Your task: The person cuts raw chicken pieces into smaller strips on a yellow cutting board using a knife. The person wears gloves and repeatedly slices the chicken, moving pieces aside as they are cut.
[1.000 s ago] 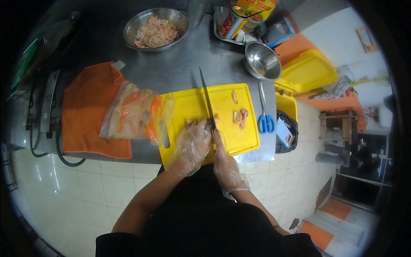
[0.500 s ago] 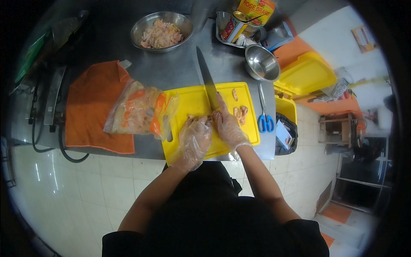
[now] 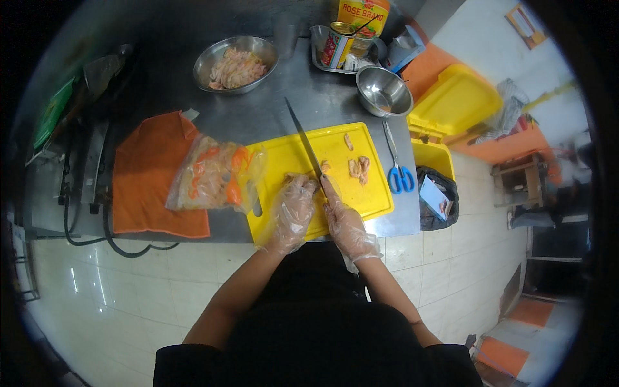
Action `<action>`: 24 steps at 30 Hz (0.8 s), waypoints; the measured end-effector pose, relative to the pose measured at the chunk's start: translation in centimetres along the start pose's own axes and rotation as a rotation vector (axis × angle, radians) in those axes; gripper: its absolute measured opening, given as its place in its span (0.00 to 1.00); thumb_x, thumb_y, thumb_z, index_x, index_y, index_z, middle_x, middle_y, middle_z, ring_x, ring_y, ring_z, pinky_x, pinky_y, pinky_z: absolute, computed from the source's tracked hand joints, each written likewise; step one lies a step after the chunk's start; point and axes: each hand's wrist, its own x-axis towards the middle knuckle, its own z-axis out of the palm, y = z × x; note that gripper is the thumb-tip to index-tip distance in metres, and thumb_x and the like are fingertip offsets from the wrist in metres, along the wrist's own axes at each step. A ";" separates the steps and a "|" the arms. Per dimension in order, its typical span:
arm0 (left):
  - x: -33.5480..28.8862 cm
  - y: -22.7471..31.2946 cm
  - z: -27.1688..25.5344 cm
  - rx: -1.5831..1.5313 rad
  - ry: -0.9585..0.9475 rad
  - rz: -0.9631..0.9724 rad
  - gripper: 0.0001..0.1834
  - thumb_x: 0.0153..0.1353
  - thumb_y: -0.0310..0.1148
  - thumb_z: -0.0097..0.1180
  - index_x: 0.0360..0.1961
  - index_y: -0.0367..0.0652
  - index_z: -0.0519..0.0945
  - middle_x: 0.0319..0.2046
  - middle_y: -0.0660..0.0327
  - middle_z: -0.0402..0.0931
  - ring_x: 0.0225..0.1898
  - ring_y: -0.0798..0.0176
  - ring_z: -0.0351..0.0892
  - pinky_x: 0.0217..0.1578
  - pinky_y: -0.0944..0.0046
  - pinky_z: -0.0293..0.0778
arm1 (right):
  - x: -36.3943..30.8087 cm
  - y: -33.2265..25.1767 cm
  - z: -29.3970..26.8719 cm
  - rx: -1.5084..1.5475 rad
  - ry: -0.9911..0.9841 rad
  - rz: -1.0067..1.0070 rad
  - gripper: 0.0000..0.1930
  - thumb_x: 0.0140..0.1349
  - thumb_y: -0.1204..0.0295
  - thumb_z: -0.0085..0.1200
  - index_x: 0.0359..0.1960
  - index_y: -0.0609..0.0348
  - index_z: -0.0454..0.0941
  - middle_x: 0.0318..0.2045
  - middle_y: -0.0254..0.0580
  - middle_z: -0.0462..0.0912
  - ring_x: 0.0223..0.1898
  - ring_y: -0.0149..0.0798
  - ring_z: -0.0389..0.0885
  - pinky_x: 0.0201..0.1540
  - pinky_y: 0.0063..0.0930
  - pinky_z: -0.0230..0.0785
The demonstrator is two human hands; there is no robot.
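Note:
Both my hands wear clear plastic gloves above a yellow cutting board (image 3: pixel 271 158). My right hand (image 3: pixel 350 229) is closed around the handle of a long knife (image 3: pixel 302 134), whose blade points away and a little left. Beside it, my left hand (image 3: pixel 292 216) has its fingers curled over a piece of raw meat (image 3: pixel 300 177), partly hidden, left of the knife. A small cut piece (image 3: pixel 325 167) lies just right of the blade. Farther right on the board are several meat pieces (image 3: pixel 360 169) and a single strip (image 3: pixel 349 141).
A plastic bag of raw meat (image 3: pixel 209 174) overlaps an orange cloth (image 3: pixel 151 187) at left. Behind stands a steel bowl of sliced meat (image 3: pixel 238 68). To the right are an empty steel bowl (image 3: pixel 384 90), blue-handled scissors (image 3: pixel 400 178), a loaded tray (image 3: pixel 342 68) and an open yellow bin (image 3: pixel 435 155).
My right hand has drawn the knife back toward me, near the board's front edge. A small piece now shows beside the blade. My left hand stays on the meat. The view has shifted slightly.

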 end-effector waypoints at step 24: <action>-0.7 -0.4 0.3 0.038 0.003 0.058 0.15 0.66 0.24 0.59 0.54 0.38 0.81 0.54 0.46 0.78 0.53 0.42 0.80 0.57 0.50 0.77 | 4.3 0.5 0.5 -0.010 -0.060 0.155 0.33 0.76 0.71 0.44 0.81 0.40 0.51 0.52 0.72 0.83 0.52 0.67 0.85 0.60 0.53 0.73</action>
